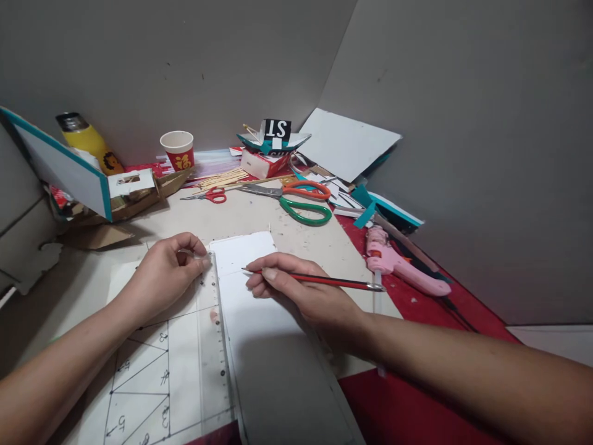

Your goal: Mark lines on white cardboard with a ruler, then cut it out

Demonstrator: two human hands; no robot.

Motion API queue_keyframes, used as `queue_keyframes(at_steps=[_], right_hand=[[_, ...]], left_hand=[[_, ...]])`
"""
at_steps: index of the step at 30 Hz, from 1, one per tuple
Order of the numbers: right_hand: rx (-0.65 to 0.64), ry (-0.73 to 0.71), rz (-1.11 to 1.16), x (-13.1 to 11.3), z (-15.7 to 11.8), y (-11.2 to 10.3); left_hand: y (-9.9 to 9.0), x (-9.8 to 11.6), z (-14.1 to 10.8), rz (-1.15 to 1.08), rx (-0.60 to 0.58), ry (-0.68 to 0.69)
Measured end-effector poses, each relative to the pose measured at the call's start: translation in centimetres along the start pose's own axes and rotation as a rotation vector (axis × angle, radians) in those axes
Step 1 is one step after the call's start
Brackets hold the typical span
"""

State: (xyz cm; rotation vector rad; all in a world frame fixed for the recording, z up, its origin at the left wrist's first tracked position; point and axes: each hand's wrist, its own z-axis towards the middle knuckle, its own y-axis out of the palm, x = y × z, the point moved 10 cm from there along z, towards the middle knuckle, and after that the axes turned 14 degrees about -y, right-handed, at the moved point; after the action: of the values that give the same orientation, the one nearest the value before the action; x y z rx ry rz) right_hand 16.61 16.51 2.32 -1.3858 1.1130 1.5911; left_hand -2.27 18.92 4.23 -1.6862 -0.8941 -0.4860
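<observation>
Cluttered worktable (278, 222): left hand (162, 275) fingers curled, pressing clear ruler (215, 346) onto white sheet (264, 346); right hand (301, 293) pinches red pencil (324, 281), tip on sheet

ruler (217, 321): clear plastic | pencil (324, 281): glossy | sheet (273, 346): matt white paper

beige table (259, 216), white sheet (273, 346), scissors (296, 198), pink glue gun (398, 262)

ruler (217, 346) btm end cut by frame edge | sheet (278, 358) pt hidden under right hand (306, 293) | pencil (324, 281) tip too small
</observation>
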Motion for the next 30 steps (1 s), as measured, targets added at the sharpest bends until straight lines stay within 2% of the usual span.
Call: queue_keyframes(at_steps=[11, 22, 26, 30], right_hand=[[0.001, 0.002, 0.011, -0.1, 0.1, 0.0], [-0.001, 0.008, 0.013, -0.1, -0.1, 0.0], [-0.002, 0.007, 0.014, -0.1, 0.0, -0.1], [-0.006, 0.008, 0.027, 0.0, 0.0, 0.0]], left_hand=[[-0.6, 0.9, 0.1, -0.077, 0.072, -0.084], [-0.4, -0.6, 0.9, -0.241, 0.034, -0.134], [-0.4, -0.1, 0.6, -0.139, 0.067, -0.128], [-0.5, 0.5, 0.2, 0.024, 0.147, -0.070]])
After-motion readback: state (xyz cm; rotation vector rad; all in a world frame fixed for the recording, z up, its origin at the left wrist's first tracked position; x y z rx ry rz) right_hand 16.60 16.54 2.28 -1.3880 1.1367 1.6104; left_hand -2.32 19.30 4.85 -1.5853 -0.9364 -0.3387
